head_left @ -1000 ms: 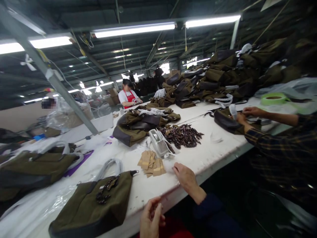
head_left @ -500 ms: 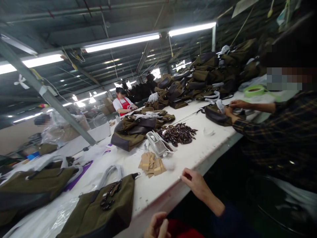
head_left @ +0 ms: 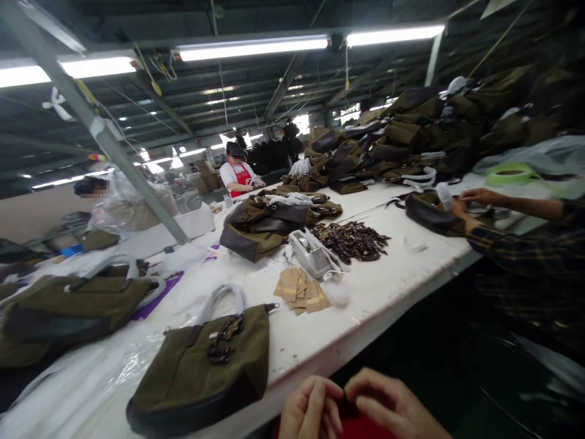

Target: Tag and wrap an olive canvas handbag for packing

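Olive bag point(head_left: 192, 372) is laid left of both hands. Right hand point(head_left: 388, 399) is now brought from table edge point(head_left: 356, 335) beside left hand point(head_left: 311, 403), seemingly for joint work; both are half-curled, contents cannot be told.

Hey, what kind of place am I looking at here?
Probably a bag factory or workshop: there's a large heap of olive-and-dark-brown bags, a long white worktable, and a worker in a red apron.
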A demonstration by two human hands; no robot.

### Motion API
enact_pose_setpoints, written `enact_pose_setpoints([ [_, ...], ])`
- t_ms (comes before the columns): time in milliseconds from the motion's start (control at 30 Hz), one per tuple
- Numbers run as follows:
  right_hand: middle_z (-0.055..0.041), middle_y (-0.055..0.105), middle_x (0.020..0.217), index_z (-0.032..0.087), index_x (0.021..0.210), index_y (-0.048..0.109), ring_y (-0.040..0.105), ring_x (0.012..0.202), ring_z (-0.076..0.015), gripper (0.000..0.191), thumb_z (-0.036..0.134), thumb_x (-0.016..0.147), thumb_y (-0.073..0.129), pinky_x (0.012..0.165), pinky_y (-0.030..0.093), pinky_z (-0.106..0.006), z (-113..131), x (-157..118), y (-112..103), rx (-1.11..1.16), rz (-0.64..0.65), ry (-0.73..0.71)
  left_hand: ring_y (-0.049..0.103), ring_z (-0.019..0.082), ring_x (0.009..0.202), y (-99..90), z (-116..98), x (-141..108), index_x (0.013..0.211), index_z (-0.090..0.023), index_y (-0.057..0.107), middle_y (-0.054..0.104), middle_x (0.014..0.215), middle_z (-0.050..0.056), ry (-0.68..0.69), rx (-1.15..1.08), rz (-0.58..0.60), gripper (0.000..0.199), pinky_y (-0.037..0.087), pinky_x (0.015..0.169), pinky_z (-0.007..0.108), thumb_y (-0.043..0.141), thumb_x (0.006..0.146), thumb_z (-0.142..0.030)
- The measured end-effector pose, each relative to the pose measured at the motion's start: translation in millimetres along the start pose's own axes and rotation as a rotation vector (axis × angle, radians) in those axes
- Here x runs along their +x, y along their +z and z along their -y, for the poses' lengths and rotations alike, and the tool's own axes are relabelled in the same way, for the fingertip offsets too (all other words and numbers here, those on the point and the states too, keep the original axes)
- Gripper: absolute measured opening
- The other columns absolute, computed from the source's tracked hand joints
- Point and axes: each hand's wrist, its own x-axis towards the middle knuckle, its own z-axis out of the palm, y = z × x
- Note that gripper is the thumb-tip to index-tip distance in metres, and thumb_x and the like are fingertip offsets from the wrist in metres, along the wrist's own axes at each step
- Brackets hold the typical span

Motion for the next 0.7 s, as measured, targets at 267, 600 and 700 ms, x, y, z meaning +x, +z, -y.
enact_pose_setpoints([
  [267, -0.0038, 0.062, 0.078, 0.015, 0.080, 0.076, 0.052, 0.063, -0.0099, 0.033, 0.047, 0.083, 0.070, 0.053, 0.039, -0.020, 70.8, 99.4, 78.1, 0.079, 0.109, -0.159, 0.041, 0.006, 0.035, -47.0, -62.6, -17.0, 0.073, -0.014, 0.062, 0.053, 0.046, -0.001, 0.063, 0.240, -0.043, 0.064, 0.028, 0.038, 0.017, 0.048, 0.082, -0.075],
  [600, -0.0002, 0.065, 0.066, 0.015, 0.083, 0.074, 0.048, 0.051, -0.0088, 0.021, 0.030, 0.087, 0.060, 0.049, 0.036, -0.019, 29.6, 157.9, 99.3, -0.157, 0.094, -0.204, 0.046, 0.037, 0.134, -178.4, -97.5, 50.5, 0.133, -0.012, 0.051, 0.053, 0.141, 0.020, 0.501, 1.154, -0.691, 0.065, 0.037, 0.110, 0.050, 0.065, 0.079, -0.045],
  [700, -0.0002, 0.067, 0.068, 0.016, 0.078, 0.076, 0.056, 0.063, -0.0112, 0.013, 0.020, 0.081, 0.064, 0.063, 0.042, -0.020, 8.8, 170.1, 111.4, -0.400, 0.119, -0.300, 0.050, 0.038, 0.130, -201.2, -59.0, 67.1, 0.136, -0.005, 0.047, 0.056, 0.138, 0.024, 0.332, 1.299, -0.752, 0.072, 0.038, 0.109, 0.051, 0.059, 0.081, -0.050],
])
